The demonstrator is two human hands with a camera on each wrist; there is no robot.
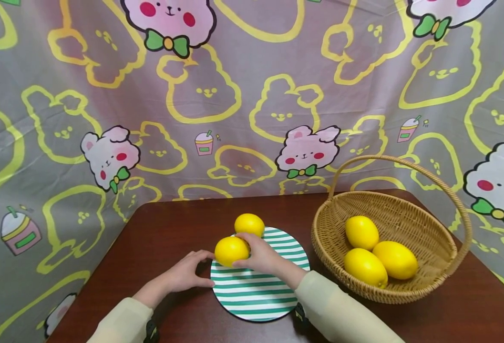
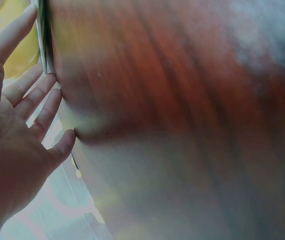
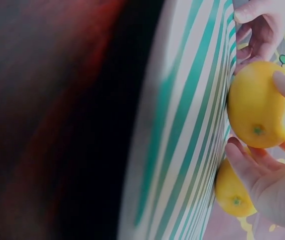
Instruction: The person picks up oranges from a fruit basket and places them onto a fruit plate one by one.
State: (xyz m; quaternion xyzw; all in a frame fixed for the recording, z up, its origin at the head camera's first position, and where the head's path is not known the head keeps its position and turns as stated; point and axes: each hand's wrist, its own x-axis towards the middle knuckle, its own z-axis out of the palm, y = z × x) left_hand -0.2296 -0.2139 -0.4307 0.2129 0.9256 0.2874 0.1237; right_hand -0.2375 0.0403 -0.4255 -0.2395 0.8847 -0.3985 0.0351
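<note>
A round placemat (image 1: 260, 290) with green and white stripes lies on the table. On its left part is a yellow lemon (image 1: 230, 251), gripped by my right hand (image 1: 262, 257) between thumb and fingers. In the right wrist view this lemon (image 3: 260, 107) sits right at the striped surface, its stem end showing. Just behind it, a second lemon (image 1: 249, 224) rests at the mat's far edge. My left hand (image 1: 187, 272) holds nothing; its spread fingers and thumb are at the mat's left rim. In the left wrist view the left hand's fingers (image 2: 45, 112) rest on the tabletop.
To the right stands a wicker basket (image 1: 329, 250) with a tall arched handle, tilted open toward me. Three lemons (image 1: 395, 259) lie inside it. The dark red-brown table (image 1: 174, 224) backs onto a cartoon-print curtain (image 1: 243, 119).
</note>
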